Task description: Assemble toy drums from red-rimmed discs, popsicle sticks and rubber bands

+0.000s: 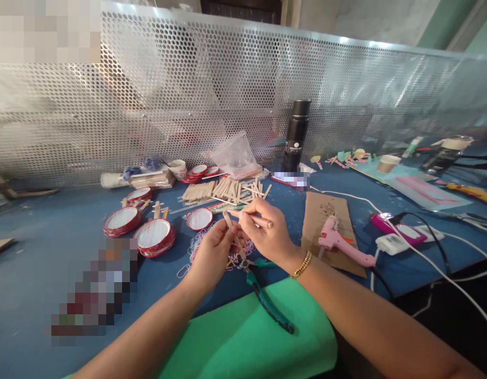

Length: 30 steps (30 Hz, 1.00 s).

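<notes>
Between its fingertips my left hand (215, 246) pinches a flat wooden craft stick (228, 219). My right hand (272, 234) grips a pencil (262, 221) like a writing tool, its tip close to the upper end of that stick. Below the hands, green-handled pliers (267, 302) rest partly on a green sheet (243, 337). Tangled pastel loops of cord (194, 250) lie behind my left hand. A small round red-rimmed disc (199, 219) is just beyond, beside a heap of loose craft sticks (231, 190).
Stacked red-rimmed discs (154, 237) stand left. On the right, a pink glue gun (334, 237) rests on cardboard (312, 218), near a power strip (399, 243) and trailing white cable. A black bottle (296, 137) stands before the perforated metal screen (211, 79).
</notes>
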### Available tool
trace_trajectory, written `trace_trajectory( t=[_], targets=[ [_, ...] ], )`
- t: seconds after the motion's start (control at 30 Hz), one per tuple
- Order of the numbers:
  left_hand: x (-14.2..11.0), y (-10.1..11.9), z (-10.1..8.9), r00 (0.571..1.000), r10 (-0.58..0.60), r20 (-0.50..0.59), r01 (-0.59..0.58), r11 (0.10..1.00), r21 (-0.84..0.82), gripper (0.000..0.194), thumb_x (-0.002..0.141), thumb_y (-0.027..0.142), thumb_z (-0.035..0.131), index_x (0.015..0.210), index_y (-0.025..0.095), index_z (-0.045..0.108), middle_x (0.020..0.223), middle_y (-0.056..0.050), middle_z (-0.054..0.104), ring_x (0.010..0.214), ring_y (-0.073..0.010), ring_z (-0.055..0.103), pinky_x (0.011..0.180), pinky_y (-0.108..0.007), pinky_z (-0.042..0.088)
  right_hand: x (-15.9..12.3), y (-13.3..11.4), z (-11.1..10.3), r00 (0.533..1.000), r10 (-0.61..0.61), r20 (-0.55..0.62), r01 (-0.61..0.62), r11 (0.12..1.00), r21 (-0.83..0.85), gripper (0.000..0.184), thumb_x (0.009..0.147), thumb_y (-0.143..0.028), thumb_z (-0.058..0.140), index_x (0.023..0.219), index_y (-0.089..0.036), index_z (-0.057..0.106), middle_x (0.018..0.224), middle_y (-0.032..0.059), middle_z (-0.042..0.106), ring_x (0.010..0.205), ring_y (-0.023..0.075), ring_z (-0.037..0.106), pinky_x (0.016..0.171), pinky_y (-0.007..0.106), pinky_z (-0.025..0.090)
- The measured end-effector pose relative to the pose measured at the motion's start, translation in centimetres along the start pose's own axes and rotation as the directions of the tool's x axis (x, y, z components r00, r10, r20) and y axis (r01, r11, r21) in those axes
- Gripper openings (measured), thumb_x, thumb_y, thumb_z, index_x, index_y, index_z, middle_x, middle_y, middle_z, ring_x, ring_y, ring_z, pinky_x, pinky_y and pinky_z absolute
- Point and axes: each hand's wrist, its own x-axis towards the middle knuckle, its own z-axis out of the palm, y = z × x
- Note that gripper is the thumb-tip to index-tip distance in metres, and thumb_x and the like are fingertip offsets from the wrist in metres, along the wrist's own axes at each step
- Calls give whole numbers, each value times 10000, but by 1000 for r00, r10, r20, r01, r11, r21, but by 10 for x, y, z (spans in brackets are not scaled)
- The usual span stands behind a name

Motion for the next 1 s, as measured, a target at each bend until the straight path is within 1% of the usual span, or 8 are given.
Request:
trace_trajectory(
  t=[0.1,0.27,0.4,0.57,0.7,0.87,1.0],
  targets=[
    [1,-1,0,1000,3,-12,-3,1000,3,411,767,578,780,850,202,636,686,40,610,615,-127,530,581,-240,454,0,0,0,1000,-14,24,14,1000,-4,236,976,-275,574,748,-237,526,675,-17,594,646,151,579,637,274,432],
    [0,-2,0,1000,-8,-3,8,1000,-18,399,786,567,762,907,203,651,718,28,636,642,-137,554,596,-245,460,0,0,-1,1000,6,-4,-6,1000,-1,225,970,-265,568,753,-238,515,677,-19,590,623,145,572,629,272,435],
    [0,-2,-1,1000,6,-21,-6,1000,2,372,792,552,756,862,204,642,702,36,613,626,-124,528,596,-234,447,-1,0,0,999,1,40,-1,1000,-3,234,971,-285,566,746,-240,516,669,-20,583,631,150,570,626,273,435],
    [0,1,-1,1000,1,-8,-1,1000,-9,384,782,568,759,879,214,647,708,33,624,623,-133,542,590,-241,456,-1,1,-1,1000,14,5,-14,1000,-8,219,961,-254,571,749,-238,518,678,-18,587,632,147,573,632,273,433],
    [-1,2,-1,1000,3,-14,-3,1000,-3,377,792,566,757,852,211,645,712,33,620,634,-132,546,605,-239,466,-1,0,-1,999,-9,42,9,1000,-6,234,961,-259,568,736,-240,506,663,-25,573,626,144,565,624,268,426],
    [0,0,-2,1000,-5,-9,5,1000,-6,386,796,569,758,895,211,656,718,27,638,627,-136,543,597,-242,468,-1,0,-2,1000,15,14,-15,1000,-7,218,956,-249,568,744,-237,515,679,-19,593,627,144,574,628,270,432],
    [1,-2,-2,1000,-1,-13,1,1000,0,388,798,576,756,875,209,658,715,25,634,637,-139,551,606,-244,467,-1,0,-1,999,-1,53,2,1000,-8,236,961,-267,568,734,-240,508,669,-23,580,631,146,566,626,271,431]
  ],
)
